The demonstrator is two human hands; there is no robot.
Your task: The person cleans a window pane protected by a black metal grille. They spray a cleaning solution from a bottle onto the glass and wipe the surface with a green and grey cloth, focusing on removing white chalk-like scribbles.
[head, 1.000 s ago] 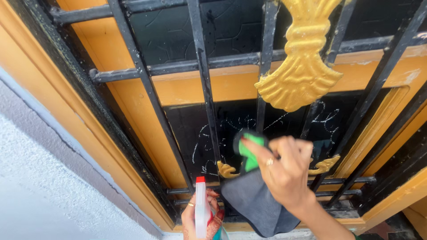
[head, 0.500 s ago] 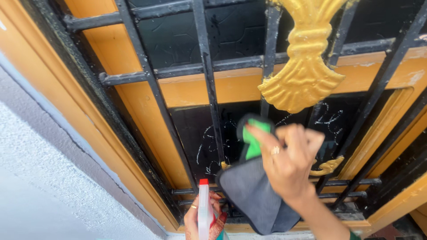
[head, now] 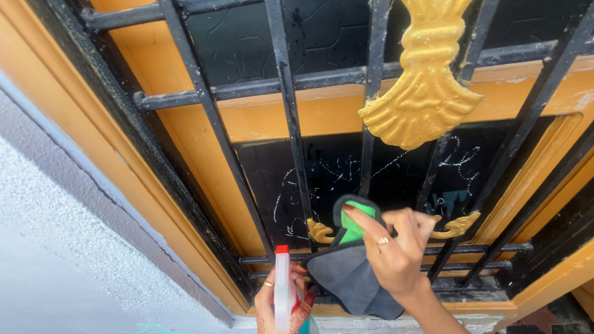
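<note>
Big picture first: a window fills the view, its orange wooden frame (head: 185,161) running slantwise, and in front of it a black iron grille (head: 281,111) of upright and cross bars. A pale rough wall (head: 55,247) takes the left side. High on the grille sits a large gold fan-shaped ornament (head: 427,86), with two small gold scrolls (head: 456,226) lower down, partly behind the hand.

Behind the bars, the dark glass pane (head: 334,173) shows thin whitish streaks and smears across its lower panel.

Now the right hand (head: 396,253): it comes up from the bottom edge, forearm rising, wrist bent, reaching through the gap between two bars. Its fingers (head: 365,222) are curled tight on a cleaning cloth (head: 346,272), grey outside with a green face, pressing the green part against the lower glass. The rest of the cloth hangs down over the bottom rails. A ring shows on one finger.

Lower left of that, the left hand (head: 278,303) is held low, just beside the hanging cloth, fingers wrapped round a spray bottle (head: 283,287) with a white body and red tip, standing upright. Patterned markings and a ring show on this hand.

The bottle's lower part is cut off by the bottom edge, and so is most of the left hand. The bars cross in front of the glass and hide strips of it; what lies behind the pane cannot be made out.
</note>
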